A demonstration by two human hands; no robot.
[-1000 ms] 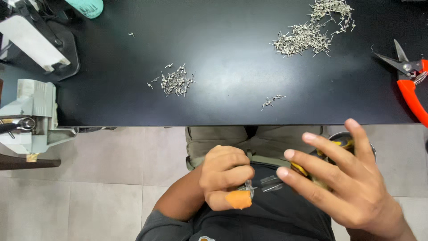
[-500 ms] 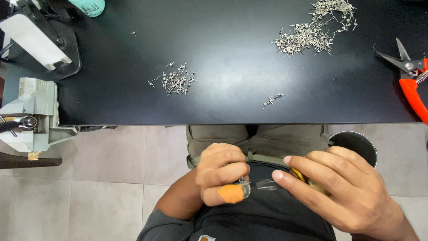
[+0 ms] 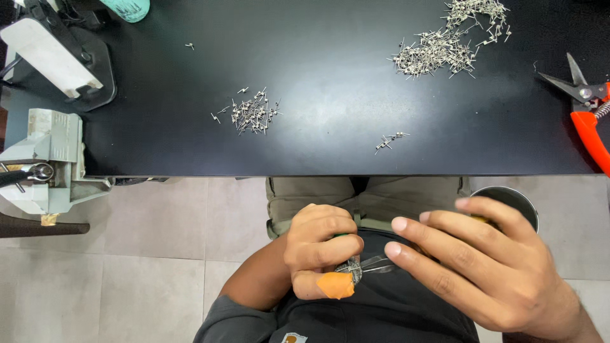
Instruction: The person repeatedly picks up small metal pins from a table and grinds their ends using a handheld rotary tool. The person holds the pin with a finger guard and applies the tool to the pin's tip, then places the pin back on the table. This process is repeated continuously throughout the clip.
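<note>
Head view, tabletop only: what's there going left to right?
White device on a dark base → teal object → small pile of metal pins → few loose pins near the table edge → large pile of pins → orange-handled snips.

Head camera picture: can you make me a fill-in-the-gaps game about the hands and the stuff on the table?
1. The left hand is closed around a small tool with an ____ tip.
2. The tabletop is coloured ____.
3. The snips at the table's right edge have ____ handles.
4. The biggest pile of small metal pins lies nearer the ____ hand.

Missing words: orange; black; orange; right
</note>
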